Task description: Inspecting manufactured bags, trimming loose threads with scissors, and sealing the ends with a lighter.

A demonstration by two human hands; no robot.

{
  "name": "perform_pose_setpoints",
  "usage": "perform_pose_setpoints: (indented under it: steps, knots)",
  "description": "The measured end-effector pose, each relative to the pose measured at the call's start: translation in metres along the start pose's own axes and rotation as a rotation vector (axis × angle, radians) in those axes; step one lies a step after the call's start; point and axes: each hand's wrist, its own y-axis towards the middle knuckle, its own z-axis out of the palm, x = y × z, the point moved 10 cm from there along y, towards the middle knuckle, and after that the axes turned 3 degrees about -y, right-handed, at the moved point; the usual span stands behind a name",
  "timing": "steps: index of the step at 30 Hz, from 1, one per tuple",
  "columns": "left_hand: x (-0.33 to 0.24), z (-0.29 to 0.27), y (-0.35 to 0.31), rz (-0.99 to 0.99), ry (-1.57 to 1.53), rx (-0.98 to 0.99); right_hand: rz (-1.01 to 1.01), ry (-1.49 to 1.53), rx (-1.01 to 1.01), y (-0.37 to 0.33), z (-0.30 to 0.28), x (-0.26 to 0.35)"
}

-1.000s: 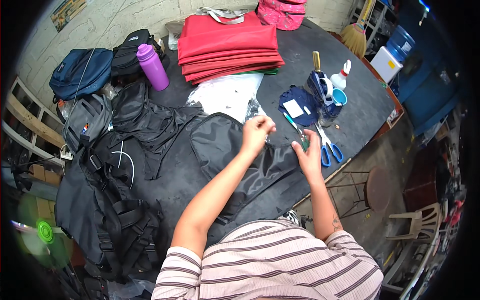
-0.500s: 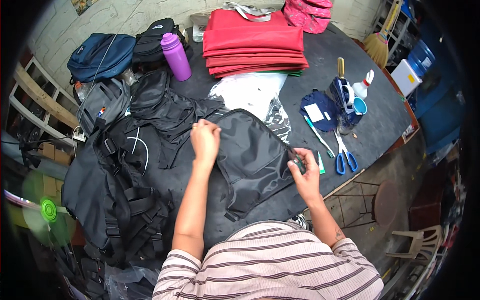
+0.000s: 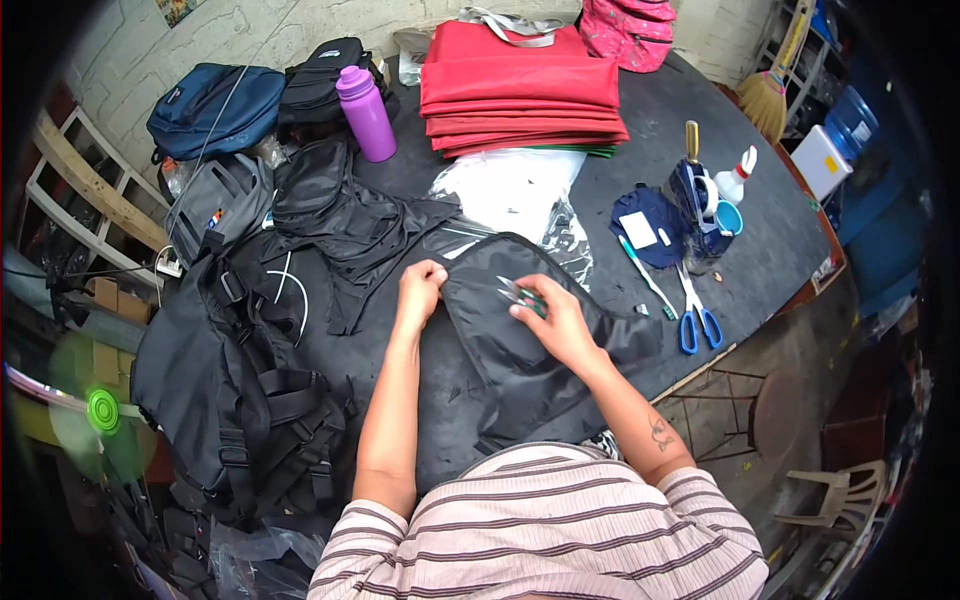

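A black fabric piece (image 3: 515,370) with seamed edges lies on the dark table in front of me. At its upper left edge, my left hand (image 3: 420,293) is closed, pinching the cloth between thumb and fingers. Held in my right hand (image 3: 558,320) is a pair of thread snips (image 3: 518,294) with green on the handle. Their pointed blades are apart and face left over the upper part of the fabric, toward my left hand. My right palm hides most of the handle.
Black bags with straps (image 3: 235,380) crowd the left side, near a purple bottle (image 3: 368,115). Folded red fabric (image 3: 520,100) is stacked at the back. Blue-handled scissors (image 3: 690,315), a toothbrush (image 3: 648,278) and a spray bottle (image 3: 733,178) are on the right.
My right hand has moved left from the fabric's right edge to over its upper part, bringing the snips toward my left hand. My left hand has dropped slightly onto the edge.
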Motion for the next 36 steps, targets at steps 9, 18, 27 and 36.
perform_pose_setpoints:
  steps: [9,18,27,36]
  knots:
    - [0.020,0.024,-0.021,-0.012,-0.529,0.057,-0.184,-0.456,-0.044,0.035,0.058,0.000]
    - [0.014,0.018,-0.035,0.052,-0.554,-0.104,-0.182,-0.553,-0.022,0.039,0.069,0.000]
    - [0.008,0.006,-0.037,0.129,-0.327,-0.242,-0.166,-0.555,-0.021,0.042,0.073,-0.001]
    - [-0.013,-0.047,-0.050,0.183,-0.125,-0.456,-0.210,-0.520,0.714,-0.062,0.014,0.037]
